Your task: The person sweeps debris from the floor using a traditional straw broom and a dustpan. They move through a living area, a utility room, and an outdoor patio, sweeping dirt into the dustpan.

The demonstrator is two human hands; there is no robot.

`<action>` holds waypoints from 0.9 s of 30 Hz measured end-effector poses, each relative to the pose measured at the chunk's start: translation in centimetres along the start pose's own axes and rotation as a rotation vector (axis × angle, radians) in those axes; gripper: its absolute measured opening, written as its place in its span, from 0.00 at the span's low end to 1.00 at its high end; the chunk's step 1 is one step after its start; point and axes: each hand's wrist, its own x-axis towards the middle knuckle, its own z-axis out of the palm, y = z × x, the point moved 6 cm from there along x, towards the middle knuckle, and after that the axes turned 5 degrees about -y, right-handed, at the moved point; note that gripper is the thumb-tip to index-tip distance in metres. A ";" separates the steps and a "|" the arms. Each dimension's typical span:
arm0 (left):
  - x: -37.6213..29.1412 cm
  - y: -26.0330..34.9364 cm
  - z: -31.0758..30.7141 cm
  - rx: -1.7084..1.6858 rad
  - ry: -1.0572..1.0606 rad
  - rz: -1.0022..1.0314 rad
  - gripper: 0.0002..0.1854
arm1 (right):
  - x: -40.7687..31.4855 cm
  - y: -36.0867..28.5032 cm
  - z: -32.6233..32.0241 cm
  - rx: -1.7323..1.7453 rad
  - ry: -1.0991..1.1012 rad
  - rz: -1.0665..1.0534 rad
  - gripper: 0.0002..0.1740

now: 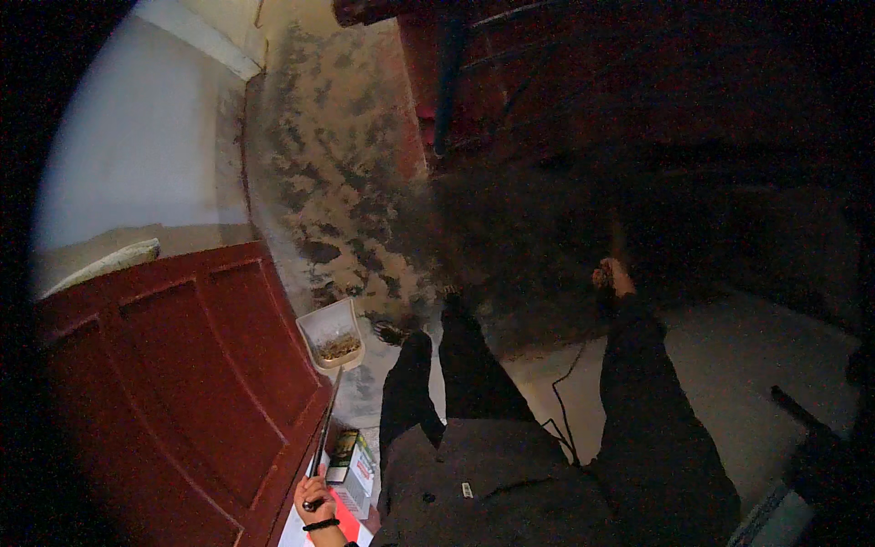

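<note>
My left hand, with a dark beaded bracelet at the wrist, grips the top of a thin metal handle. That handle runs up to a cream plastic dustpan, which holds brown debris and stands near my foot, beside the red door. On the right, my right hand reaches out from a dark sleeve with its fingers curled. Deep shadow hides whether anything is in it.
A red panelled door stands at left, below a pale wall. Printed boxes lie beside my left hand. Patterned flooring stretches ahead. A dark cable runs over the pale floor. Dark reddish furniture is at top.
</note>
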 end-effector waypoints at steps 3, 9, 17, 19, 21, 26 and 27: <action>-1.3 -0.8 -0.3 -0.078 -0.063 -0.005 0.25 | -0.2 2.2 5.9 -0.030 -0.139 0.254 0.16; -2.4 -1.1 -1.9 -0.057 -0.105 -0.004 0.26 | -14.9 -0.7 25.5 0.102 -0.392 0.473 0.12; -6.3 5.7 -3.3 -0.269 -0.118 -0.094 0.26 | -24.6 -8.1 43.8 0.433 -0.594 0.556 0.18; -7.2 7.2 -3.6 -0.316 -0.117 -0.042 0.26 | -26.7 -8.6 45.5 0.226 -0.587 0.585 0.21; -7.5 7.6 -3.1 -0.312 -0.117 -0.028 0.26 | -28.2 -10.5 47.3 0.054 -0.753 0.604 0.27; -7.5 4.2 1.8 -0.378 -0.097 -0.009 0.25 | -23.8 -17.5 50.2 -0.317 -0.971 0.747 0.21; -7.7 2.9 3.1 -0.402 -0.097 0.003 0.24 | -22.7 -18.9 51.5 -0.292 -1.084 0.768 0.20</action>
